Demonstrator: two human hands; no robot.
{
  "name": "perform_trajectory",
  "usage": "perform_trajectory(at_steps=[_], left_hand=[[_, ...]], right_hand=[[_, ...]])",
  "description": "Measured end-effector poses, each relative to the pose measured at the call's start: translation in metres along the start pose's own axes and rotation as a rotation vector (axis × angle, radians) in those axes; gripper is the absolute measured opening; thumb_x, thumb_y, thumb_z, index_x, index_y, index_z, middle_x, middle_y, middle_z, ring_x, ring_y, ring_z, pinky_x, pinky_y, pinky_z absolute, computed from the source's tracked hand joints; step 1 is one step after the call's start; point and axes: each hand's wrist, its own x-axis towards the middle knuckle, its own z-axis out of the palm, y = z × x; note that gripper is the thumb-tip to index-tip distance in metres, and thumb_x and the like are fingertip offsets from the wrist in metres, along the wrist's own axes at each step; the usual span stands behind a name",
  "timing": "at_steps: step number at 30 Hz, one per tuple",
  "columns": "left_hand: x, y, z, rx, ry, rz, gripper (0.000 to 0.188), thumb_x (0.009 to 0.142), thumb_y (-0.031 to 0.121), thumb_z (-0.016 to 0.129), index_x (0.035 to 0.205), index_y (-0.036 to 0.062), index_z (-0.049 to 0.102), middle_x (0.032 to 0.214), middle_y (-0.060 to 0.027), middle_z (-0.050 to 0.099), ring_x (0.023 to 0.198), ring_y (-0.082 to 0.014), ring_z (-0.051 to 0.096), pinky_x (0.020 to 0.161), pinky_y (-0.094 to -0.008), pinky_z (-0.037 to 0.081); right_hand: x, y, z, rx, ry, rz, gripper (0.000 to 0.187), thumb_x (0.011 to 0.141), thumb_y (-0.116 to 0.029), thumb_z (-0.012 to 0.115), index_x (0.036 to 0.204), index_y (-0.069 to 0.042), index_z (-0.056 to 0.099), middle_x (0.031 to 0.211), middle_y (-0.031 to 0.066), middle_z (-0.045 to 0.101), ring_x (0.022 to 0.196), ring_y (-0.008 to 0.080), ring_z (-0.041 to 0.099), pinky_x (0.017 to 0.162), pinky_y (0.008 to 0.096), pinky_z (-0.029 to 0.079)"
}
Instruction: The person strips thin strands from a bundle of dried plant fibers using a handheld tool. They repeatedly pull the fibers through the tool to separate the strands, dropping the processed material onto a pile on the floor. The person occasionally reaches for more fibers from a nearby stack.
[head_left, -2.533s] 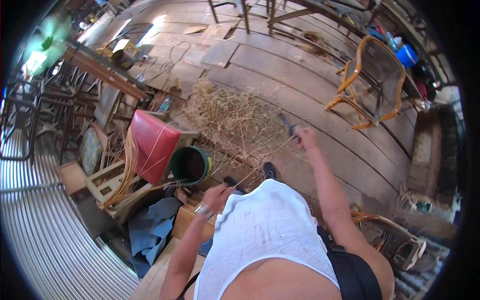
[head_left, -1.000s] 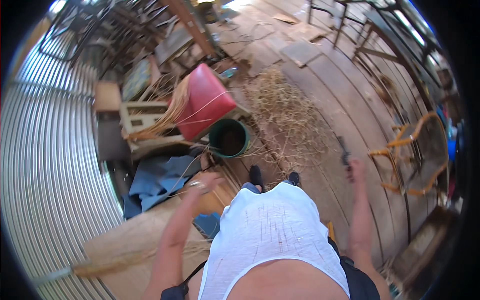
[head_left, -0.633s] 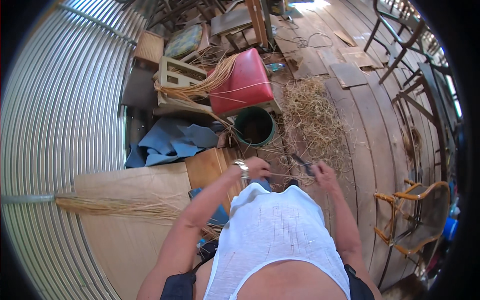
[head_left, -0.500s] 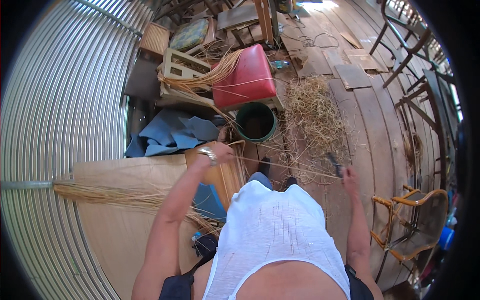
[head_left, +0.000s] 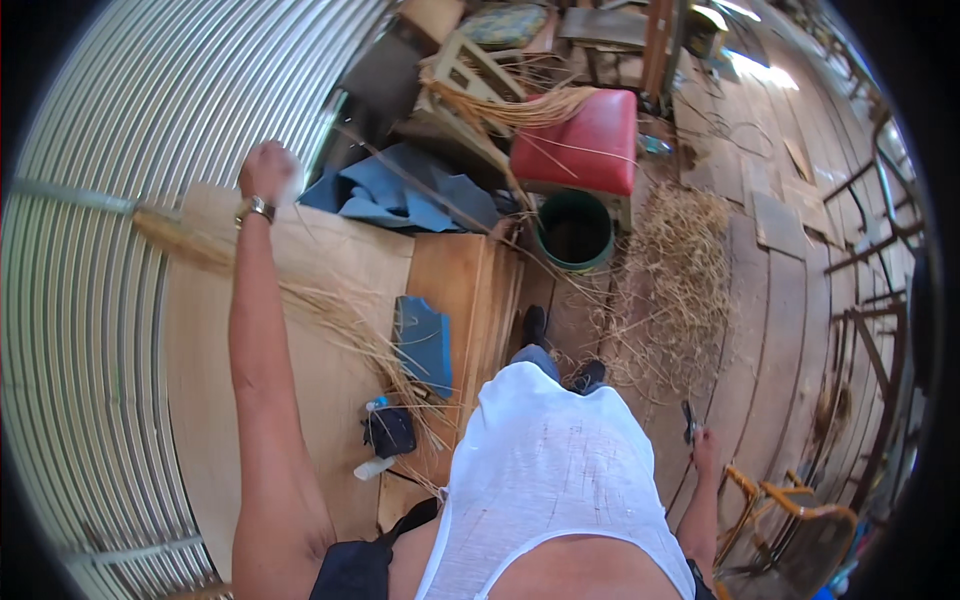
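Note:
My left hand (head_left: 268, 172), with a metal watch on its wrist, is stretched out to the far left over a pale wood board (head_left: 215, 330). Its fingers are closed but blurred, so what they hold cannot be made out. A thin, smeared cane-like strand (head_left: 420, 183) slants through the air to its right, above blue-grey sheet material (head_left: 405, 190). Low on the right, my right hand (head_left: 706, 448) is closed around a small dark hand tool (head_left: 690, 422) of unclear kind. Below my left hand, a long bundle of tan strands (head_left: 335, 318) lies across the board.
A dark green bucket (head_left: 574, 265) stands ahead, by a red-padded seat (head_left: 578, 150) with more strands draped over it. Curly shavings (head_left: 680, 280) heap on the plank floor. Corrugated metal wall (head_left: 110, 330) bounds the left; chair frames (head_left: 790, 505) stand right. A blue piece (head_left: 424, 345) lies on a brown wooden surface.
My left hand has swung far out to the left from near the middle. The strand no longer spans both hands. My right hand has lowered toward me with the tool. The view has shifted.

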Motion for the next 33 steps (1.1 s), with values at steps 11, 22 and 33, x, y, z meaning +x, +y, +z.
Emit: perform_trajectory(at_steps=[11, 22, 33], left_hand=[[0.039, -0.046, -0.27, 0.033, 0.805, 0.033, 0.015, 0.093, 0.014, 0.055, 0.104, 0.0055, 0.061, 0.076, -0.0085, 0.065, 0.056, -0.0153, 0.063, 0.045, -0.0288, 0.051], [0.075, -0.2, -0.432, 0.331, 1.127, -0.14, 0.023, 0.079, 0.031, 0.066, 0.094, 0.0152, 0.074, 0.085, -0.0084, 0.071, 0.073, -0.0205, 0.068, 0.071, -0.0329, 0.053], [0.193, -0.216, -0.466, 0.142, 1.006, -0.139, 0.022, 0.079, 0.027, 0.064, 0.093, 0.0129, 0.073, 0.073, -0.0022, 0.064, 0.061, -0.0143, 0.056, 0.056, -0.0284, 0.044]], right_hand=[[-0.028, 0.001, 0.047, -0.108, -0.124, 0.076, 0.025, 0.09, -0.023, 0.055, 0.086, 0.0, 0.051, 0.057, 0.0121, 0.054, 0.039, 0.0226, 0.054, 0.036, 0.0373, 0.042], [-0.03, -0.317, 0.154, -0.283, -0.195, -0.138, 0.026, 0.089, -0.024, 0.055, 0.085, 0.001, 0.052, 0.06, 0.0127, 0.055, 0.044, 0.0228, 0.054, 0.04, 0.0374, 0.042], [-0.066, -0.408, 0.206, -0.33, -0.167, -0.165, 0.027, 0.089, -0.024, 0.056, 0.084, 0.002, 0.053, 0.062, 0.0133, 0.056, 0.048, 0.023, 0.054, 0.044, 0.0375, 0.043]])
